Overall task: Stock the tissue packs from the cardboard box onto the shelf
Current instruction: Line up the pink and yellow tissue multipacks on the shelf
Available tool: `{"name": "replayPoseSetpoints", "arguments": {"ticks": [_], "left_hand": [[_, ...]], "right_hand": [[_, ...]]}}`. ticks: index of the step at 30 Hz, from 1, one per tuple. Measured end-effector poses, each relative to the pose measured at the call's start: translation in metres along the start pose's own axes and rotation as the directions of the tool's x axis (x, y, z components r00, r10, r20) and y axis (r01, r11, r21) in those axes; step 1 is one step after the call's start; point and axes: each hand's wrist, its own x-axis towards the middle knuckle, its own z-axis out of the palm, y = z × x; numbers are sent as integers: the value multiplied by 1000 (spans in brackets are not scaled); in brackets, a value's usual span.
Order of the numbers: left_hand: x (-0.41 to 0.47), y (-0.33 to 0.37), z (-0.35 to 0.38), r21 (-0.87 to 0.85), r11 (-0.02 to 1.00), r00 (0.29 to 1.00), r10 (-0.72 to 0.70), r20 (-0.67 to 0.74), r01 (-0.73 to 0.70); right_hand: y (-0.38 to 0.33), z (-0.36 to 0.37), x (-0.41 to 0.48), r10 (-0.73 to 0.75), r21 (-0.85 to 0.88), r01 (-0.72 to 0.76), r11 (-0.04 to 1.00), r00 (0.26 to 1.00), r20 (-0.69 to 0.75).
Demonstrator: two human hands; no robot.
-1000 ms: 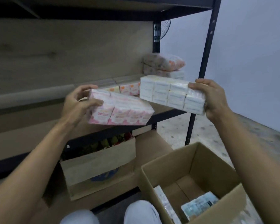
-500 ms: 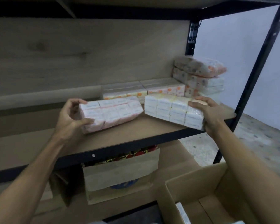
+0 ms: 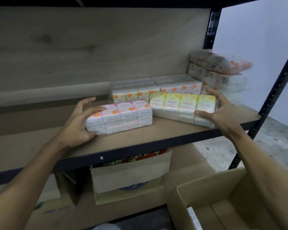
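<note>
Head view. Gripping the left end of the pink pack (image 3: 121,118) with the left hand (image 3: 76,128): thumb over the top edge, lower fingers (image 3: 90,135) curled round the near bottom corner, the rest spread loose behind the pack. Pink pack flat on the shelf (image 3: 156,136), toward the front edge, long side slanting back to the right.

Clamping the right end of the yellow pack (image 3: 181,107) with the right hand (image 3: 223,112): thumb on the front face, fingers (image 3: 213,93) hooked over the far top edge. Yellow pack right of the pink one, ends just beside each other, touching or not cannot tell; face tipped toward the camera, low over the shelf, contact unclear.

Behind both, a row of packs (image 3: 140,93) along the back board. At the right rear, a stack (image 3: 223,75) of more packs, blurred.

Lower right, open box (image 3: 206,195), one pack partly seen inside. Under the shelf, a carton (image 3: 131,175) with colourful contents.
</note>
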Motion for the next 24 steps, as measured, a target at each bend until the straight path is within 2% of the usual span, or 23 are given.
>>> {"name": "replayPoseSetpoints", "arguments": {"ticks": [3,5,9,12,14,17,20,21,24], "left_hand": [[-1,4,1,-20,997,998,-68,18,68],[-1,6,2,-95,989,993,-116,8,116],[-1,11,7,-259,953,979,-185,-83,158],[0,14,13,-369,895,924,-335,-184,250],[0,18,15,-494,801,871,-464,-159,337],[-1,19,17,-615,634,787,-616,-37,469],[0,13,16,-624,514,679,-733,38,589],[1,14,16,-621,482,661,-747,78,618],[4,23,15,-612,476,673,-729,128,631]], "right_hand": [[6,0,0,-58,-102,60,993,998,16],[6,4,-4,-129,-192,127,973,992,1],[6,13,-15,-287,-384,270,883,958,15],[11,16,-21,-311,-449,301,841,949,54],[13,18,-25,-322,-469,313,826,945,65],[16,18,-30,-289,-422,265,867,957,8],[18,15,-35,-234,-293,194,936,966,-109],[19,15,-39,-184,-241,146,959,972,-143],[16,17,-45,-3,-152,-23,988,986,-167]]}}
